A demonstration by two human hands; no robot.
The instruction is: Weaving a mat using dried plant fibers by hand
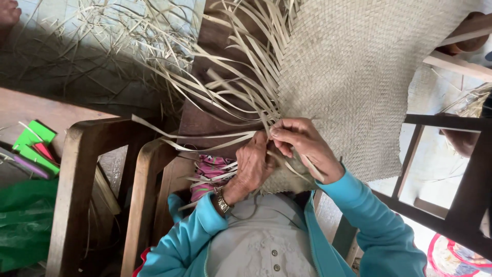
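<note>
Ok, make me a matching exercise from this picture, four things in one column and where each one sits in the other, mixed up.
Things:
1. left hand
2. right hand
3. woven mat
4. green bag

Places or states:
A. bottom left corner, by the wooden chair
B. spread across the upper right
C. wears a wristwatch, grips loose strips
D. pinches a strip at the mat's edge

Pairs: 1-C, 2-D, 3-B, 4-A

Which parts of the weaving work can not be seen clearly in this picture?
- Head view: left hand fingertips, hidden behind the right hand and loose strips.
- Woven mat: far end cut off by the top edge.
- Mat's near edge: hidden under both hands.
</note>
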